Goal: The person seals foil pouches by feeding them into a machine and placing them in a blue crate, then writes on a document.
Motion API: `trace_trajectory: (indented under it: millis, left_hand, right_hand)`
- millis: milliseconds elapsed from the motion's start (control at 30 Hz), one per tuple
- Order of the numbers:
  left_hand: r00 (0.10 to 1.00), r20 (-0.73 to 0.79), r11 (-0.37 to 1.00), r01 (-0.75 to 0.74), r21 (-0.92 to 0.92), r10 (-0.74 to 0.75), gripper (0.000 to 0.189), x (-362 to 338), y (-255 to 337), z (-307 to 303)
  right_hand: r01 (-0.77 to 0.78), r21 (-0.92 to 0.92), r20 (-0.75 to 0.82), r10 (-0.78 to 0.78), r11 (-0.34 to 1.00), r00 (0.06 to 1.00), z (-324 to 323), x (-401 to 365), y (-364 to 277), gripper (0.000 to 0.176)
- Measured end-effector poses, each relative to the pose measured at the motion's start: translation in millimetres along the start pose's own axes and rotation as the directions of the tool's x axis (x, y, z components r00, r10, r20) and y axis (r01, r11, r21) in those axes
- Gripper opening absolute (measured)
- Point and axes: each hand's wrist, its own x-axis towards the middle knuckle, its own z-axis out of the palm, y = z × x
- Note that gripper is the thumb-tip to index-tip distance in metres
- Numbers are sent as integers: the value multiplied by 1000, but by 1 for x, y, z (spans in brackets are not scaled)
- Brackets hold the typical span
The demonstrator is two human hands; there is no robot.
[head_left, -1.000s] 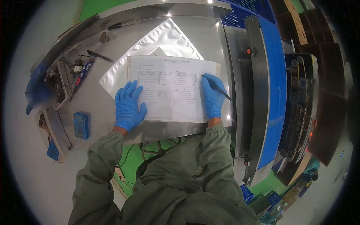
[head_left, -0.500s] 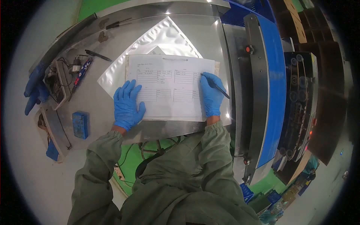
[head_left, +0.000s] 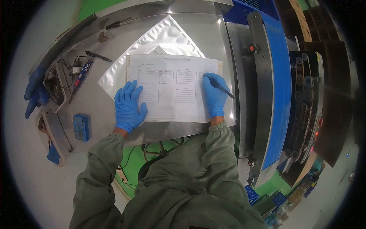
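A printed form (head_left: 164,110) with boxed tables and some handwriting lies on a stack of paper on the metal table. My left hand (head_left: 129,107), in a blue glove, rests flat on the left edge of the form with its fingers spread. At the right side of the sheet my right hand (head_left: 215,97), also gloved in blue, is closed around a black pen (head_left: 225,91). The pen's tip is near the upper right table on the page. Under the papers, a silvery plastic bag (head_left: 167,32) sticks out at the top and left.
On the left lie another pen (head_left: 98,56), a patterned blue tool (head_left: 83,74), a plug (head_left: 77,65), a blue block (head_left: 81,127) and blue gloves (head_left: 36,89). A blue conveyor belt (head_left: 277,91) runs along the right, with a roller machine (head_left: 305,107) beyond it.
Both hands stay almost in place; the pen in my right hand has tilted slightly. The whole view has shifted by a few pixels.
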Motion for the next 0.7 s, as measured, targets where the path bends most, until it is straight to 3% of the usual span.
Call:
trace_trajectory:
  millis: [167,267,700]
  left_hand:
    - [1000,3,1000,-4,-5,4,62,1,0,0]
    - [1000,12,1000,8,-3,-8,61,0,-1,1]
    - [1000,10,1000,6,-13,-6,60,0,-1,1]
  right_hand:
    - [-1,43,4,1,999,1000,-3,0,3,13]
    - [-80,161,0,81,984,997,-2,-1,6,14]
    - [23,-8,-28,-23,1000,999,-1,1,7,14]
